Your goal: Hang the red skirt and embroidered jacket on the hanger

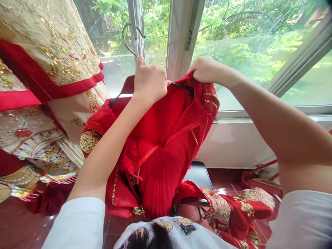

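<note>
In the middle of the head view hangs a red dress (160, 166) with gold beaded trim, its opening facing me. A dark clothes hanger (127, 39) with a metal hook runs inside its shoulders. My left hand (149, 79) is closed around the hanger just below the hook, thumb pointing up. My right hand (203, 70) pinches the dress's right shoulder, close to the hanger's arm end. The left shoulder of the dress sits over the hanger's other arm.
Cream and red embroidered costumes (67, 62) hang at the left. Behind the dress is a window (241, 65) with a metal frame. Below stands a black chair (199, 174); more red and gold embroidered cloth (228, 211) drapes at the lower right over a tiled floor (220, 178).
</note>
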A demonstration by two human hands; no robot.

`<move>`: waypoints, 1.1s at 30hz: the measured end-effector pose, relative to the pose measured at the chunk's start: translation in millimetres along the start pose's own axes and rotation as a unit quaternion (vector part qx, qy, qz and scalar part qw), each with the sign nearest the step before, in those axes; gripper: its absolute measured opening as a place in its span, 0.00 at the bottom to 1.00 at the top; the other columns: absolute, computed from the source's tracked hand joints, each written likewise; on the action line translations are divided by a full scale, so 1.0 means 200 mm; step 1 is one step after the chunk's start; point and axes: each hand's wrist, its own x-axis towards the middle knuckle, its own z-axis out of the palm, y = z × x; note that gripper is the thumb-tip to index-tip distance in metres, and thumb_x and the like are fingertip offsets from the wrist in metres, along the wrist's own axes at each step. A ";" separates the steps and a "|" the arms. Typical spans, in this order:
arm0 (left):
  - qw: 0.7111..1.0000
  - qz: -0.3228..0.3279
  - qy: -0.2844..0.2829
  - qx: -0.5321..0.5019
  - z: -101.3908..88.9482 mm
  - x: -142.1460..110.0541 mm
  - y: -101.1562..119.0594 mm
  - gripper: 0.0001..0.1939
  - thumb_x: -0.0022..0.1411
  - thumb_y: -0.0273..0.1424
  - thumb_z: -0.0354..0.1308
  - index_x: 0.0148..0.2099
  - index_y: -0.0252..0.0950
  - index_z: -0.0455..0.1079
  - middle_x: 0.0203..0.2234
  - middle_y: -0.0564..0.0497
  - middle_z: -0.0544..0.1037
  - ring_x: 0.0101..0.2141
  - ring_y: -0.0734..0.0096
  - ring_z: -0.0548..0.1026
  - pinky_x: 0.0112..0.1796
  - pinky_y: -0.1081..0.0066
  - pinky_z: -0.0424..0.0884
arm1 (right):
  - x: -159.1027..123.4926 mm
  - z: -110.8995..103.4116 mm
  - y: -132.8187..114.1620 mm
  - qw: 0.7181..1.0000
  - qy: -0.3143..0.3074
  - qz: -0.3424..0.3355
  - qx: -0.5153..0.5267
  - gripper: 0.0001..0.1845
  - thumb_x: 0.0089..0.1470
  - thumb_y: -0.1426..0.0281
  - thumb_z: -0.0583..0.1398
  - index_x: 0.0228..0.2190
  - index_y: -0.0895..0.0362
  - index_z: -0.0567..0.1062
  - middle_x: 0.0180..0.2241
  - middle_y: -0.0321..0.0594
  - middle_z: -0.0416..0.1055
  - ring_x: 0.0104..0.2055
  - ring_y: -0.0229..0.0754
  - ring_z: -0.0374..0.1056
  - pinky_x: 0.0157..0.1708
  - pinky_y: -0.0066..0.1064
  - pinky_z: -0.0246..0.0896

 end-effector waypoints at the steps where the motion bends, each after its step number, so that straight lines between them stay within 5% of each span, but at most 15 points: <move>1: 1.000 -0.002 -0.003 -0.001 0.01 0.00 0.00 0.24 0.64 0.45 0.42 0.44 0.39 0.76 0.36 0.41 0.79 0.43 0.47 0.71 0.52 0.47 0.48 | 0.00 -0.04 -0.01 1.000 0.023 0.016 0.014 0.16 0.47 0.84 0.52 0.26 0.61 0.79 0.22 0.41 0.69 0.26 0.38 0.62 0.32 0.34 0.64; 6: 1.000 -0.006 0.027 -0.006 0.05 0.03 0.00 0.23 0.65 0.44 0.42 0.46 0.41 0.76 0.34 0.42 0.80 0.43 0.48 0.72 0.52 0.47 0.48 | -0.11 -0.17 -0.19 0.985 0.161 0.062 -0.023 0.16 0.50 0.82 0.53 0.35 0.60 0.79 0.33 0.48 0.74 0.37 0.48 0.71 0.38 0.42 0.68; 11: 0.999 -0.008 0.026 0.025 0.04 0.02 0.03 0.23 0.64 0.40 0.41 0.43 0.39 0.77 0.33 0.41 0.80 0.41 0.48 0.72 0.54 0.48 0.47 | -0.45 0.12 -0.30 0.982 0.099 0.021 -0.162 0.22 0.53 0.82 0.48 0.44 0.63 0.75 0.39 0.56 0.75 0.40 0.56 0.73 0.34 0.45 0.69; 14: 0.996 -0.009 0.047 0.069 0.02 0.00 0.04 0.21 0.62 0.38 0.43 0.38 0.38 0.77 0.30 0.43 0.80 0.36 0.53 0.73 0.53 0.50 0.50 | -0.58 0.28 -0.23 0.986 0.108 -0.082 -0.092 0.24 0.58 0.74 0.49 0.55 0.63 0.68 0.54 0.57 0.68 0.49 0.56 0.70 0.39 0.44 0.70; 16: 0.997 -0.014 0.040 0.071 0.00 -0.01 0.05 0.22 0.62 0.39 0.43 0.37 0.38 0.78 0.30 0.43 0.80 0.35 0.53 0.73 0.53 0.49 0.50 | -0.63 0.31 -0.17 0.984 0.155 -0.084 -0.033 0.24 0.60 0.68 0.49 0.56 0.55 0.67 0.57 0.50 0.67 0.51 0.53 0.69 0.42 0.43 0.70; 20: 0.999 -0.019 0.018 0.044 -0.02 -0.01 0.06 0.25 0.62 0.42 0.39 0.39 0.41 0.78 0.31 0.43 0.80 0.37 0.49 0.72 0.52 0.47 0.48 | -0.73 0.34 -0.17 0.965 0.261 0.003 -0.036 0.23 0.61 0.61 0.48 0.54 0.53 0.69 0.51 0.50 0.71 0.50 0.54 0.68 0.45 0.45 0.67; 24: 0.999 -0.030 0.007 0.032 -0.05 -0.02 0.08 0.24 0.61 0.45 0.41 0.38 0.46 0.79 0.31 0.45 0.80 0.37 0.49 0.71 0.52 0.47 0.48 | -0.80 0.49 -0.25 0.976 0.196 -0.019 -0.097 0.23 0.60 0.57 0.49 0.48 0.56 0.72 0.42 0.54 0.71 0.43 0.56 0.68 0.37 0.43 0.66; 27: 0.999 -0.031 0.015 -0.028 -0.04 -0.02 0.07 0.24 0.59 0.49 0.44 0.37 0.45 0.78 0.32 0.44 0.79 0.41 0.47 0.71 0.54 0.47 0.45 | -0.74 0.56 -0.23 0.975 0.191 0.054 -0.104 0.24 0.59 0.57 0.51 0.47 0.62 0.70 0.40 0.58 0.69 0.41 0.56 0.65 0.32 0.41 0.62; 30: 0.994 -0.016 0.050 -0.100 0.02 -0.01 0.03 0.19 0.59 0.49 0.49 0.33 0.44 0.76 0.30 0.44 0.78 0.44 0.48 0.70 0.56 0.48 0.47 | -0.68 0.51 -0.14 0.960 0.232 0.125 -0.091 0.23 0.57 0.56 0.55 0.45 0.63 0.68 0.40 0.57 0.68 0.41 0.56 0.62 0.32 0.40 0.58; 33: 0.990 -0.015 0.063 -0.127 0.07 -0.01 -0.02 0.14 0.58 0.46 0.55 0.28 0.43 0.73 0.29 0.44 0.76 0.44 0.50 0.70 0.55 0.48 0.51 | -0.70 0.42 -0.08 0.960 0.235 0.125 -0.086 0.15 0.57 0.61 0.55 0.38 0.60 0.70 0.37 0.52 0.68 0.40 0.52 0.61 0.34 0.37 0.54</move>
